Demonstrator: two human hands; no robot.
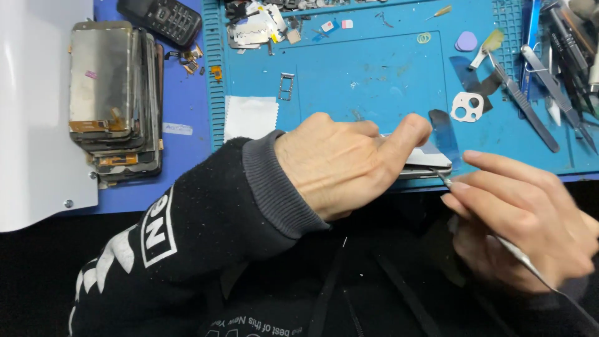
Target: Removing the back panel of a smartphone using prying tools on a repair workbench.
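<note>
Blue mat [374, 75]: covers the bench, strewn with small parts at its far edge.
Screen stack [115, 100]: worn panels piled at the far left, well apart from both hands.
Tweezers and tools [549, 75]: crowded along the right edge.
Keypad handset [165, 19]: dark, top left.
White cloth [251, 117]: just beyond the left wrist.
Camera ring [467, 107]: white, near a thin plastic pick [444, 137].
Phone [424, 163]: at the mat's near edge, mostly hidden beneath the left hand.
Left hand [337, 163]: knuckles up, fingers pressed around the phone, thumb raised.
Right hand [524, 218]: pinching a slim metal pry tool [518, 249], tip at the phone's corner.
</note>
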